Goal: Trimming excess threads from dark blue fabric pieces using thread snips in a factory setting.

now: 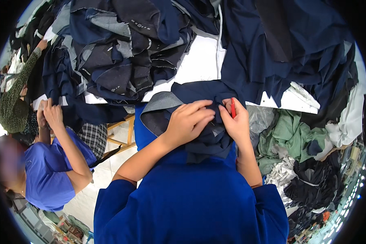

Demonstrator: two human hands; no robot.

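A: What do the hands hold?
B: The left hand (188,122) pinches the dark navy fabric piece (199,134) at the near counter (199,65) edge, flattening it; the right hand's (236,122) grip closes on a red marker (233,108).

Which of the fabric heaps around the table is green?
The green heap right of the right hand; the other heaps are navy, denim or black.

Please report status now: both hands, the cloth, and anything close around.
Left hand gripping dark navy cloth piece. Right hand on the same cloth, holding red marker. Fabric stacks crowd white table; co-worker's hands left.
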